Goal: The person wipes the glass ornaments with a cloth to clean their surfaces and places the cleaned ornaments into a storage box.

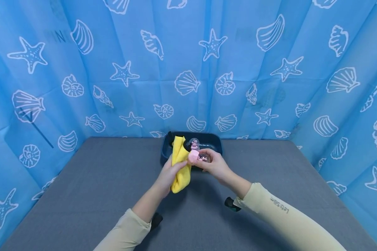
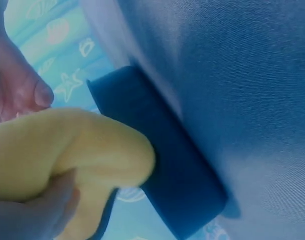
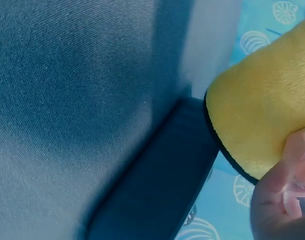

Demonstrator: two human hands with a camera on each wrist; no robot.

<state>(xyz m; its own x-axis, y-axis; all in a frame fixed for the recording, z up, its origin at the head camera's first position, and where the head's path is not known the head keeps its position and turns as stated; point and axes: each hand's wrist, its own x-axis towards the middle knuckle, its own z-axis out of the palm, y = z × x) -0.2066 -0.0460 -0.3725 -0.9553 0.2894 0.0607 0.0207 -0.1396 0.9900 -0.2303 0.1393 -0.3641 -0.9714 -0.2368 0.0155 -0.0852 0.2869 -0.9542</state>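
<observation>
My left hand (image 1: 168,176) grips a folded yellow cloth (image 1: 181,179) with black edging, held upright over the near side of a dark blue basin (image 1: 218,136). My right hand (image 1: 215,164) pinches a small snow globe with a pink base (image 1: 193,157), its clear dome partly covered by the fingers. Base and cloth edge meet in the head view, beside the left thumb. Just above the base appears a second clear dome with a pink figure (image 1: 194,143), overlapping the basin. In the right wrist view the cloth (image 3: 262,105) stands right beside the right fingers (image 3: 272,205).
The basin stands at the back of a grey cloth-covered table (image 1: 119,174), against a blue shell-patterned curtain (image 1: 182,62). A black object (image 1: 186,144) shows behind the cloth, over the basin. Black wrist devices (image 1: 232,204) hang beneath both forearms.
</observation>
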